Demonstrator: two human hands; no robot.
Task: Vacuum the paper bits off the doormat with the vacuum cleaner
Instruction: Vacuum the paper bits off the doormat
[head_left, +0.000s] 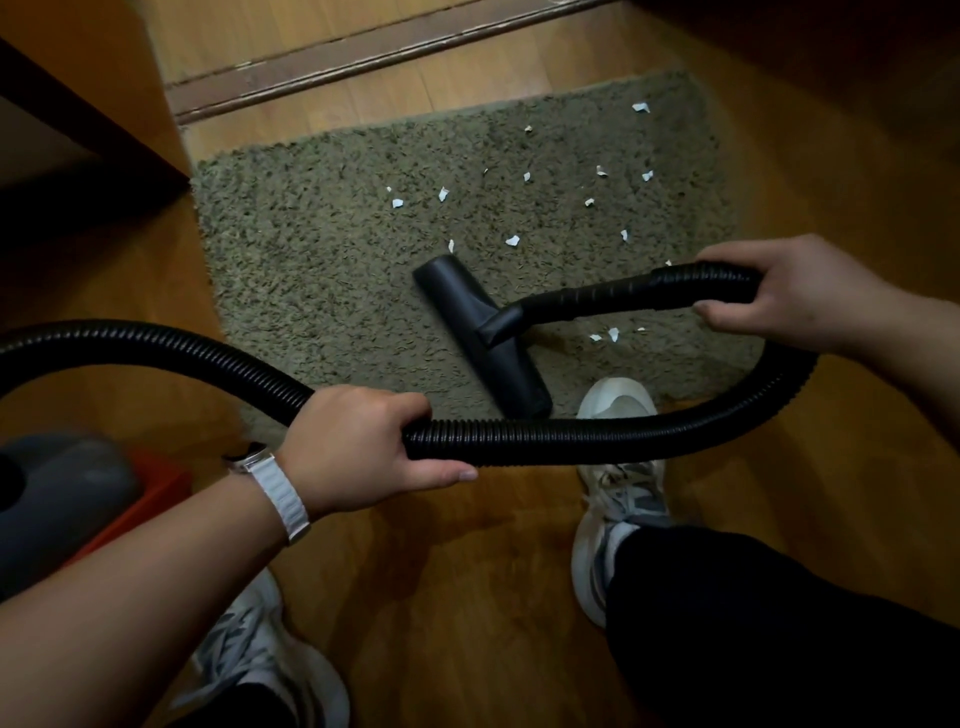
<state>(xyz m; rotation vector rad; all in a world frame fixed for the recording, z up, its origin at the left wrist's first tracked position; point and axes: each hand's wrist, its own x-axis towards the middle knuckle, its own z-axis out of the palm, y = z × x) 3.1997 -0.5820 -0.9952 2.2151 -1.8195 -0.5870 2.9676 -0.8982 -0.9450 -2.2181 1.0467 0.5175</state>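
Observation:
A shaggy olive-green doormat (337, 249) lies on the wooden floor, with several small white paper bits (512, 240) scattered over its right half. The black floor nozzle (483, 338) rests flat on the mat near its front edge. My right hand (779, 296) grips the black handle end of the hose just behind the nozzle. My left hand (358, 441), with a white watch on the wrist, is closed around the ribbed black hose (571, 436), which loops from the handle down past my foot and off to the left.
The grey and red vacuum body (67, 499) sits on the floor at the left. My right shoe (618, 415) touches the mat's front edge; my left shoe (260, 665) is on the wooden floor (467, 571). A door threshold (363, 57) runs behind the mat, dark furniture (78, 135) at the left.

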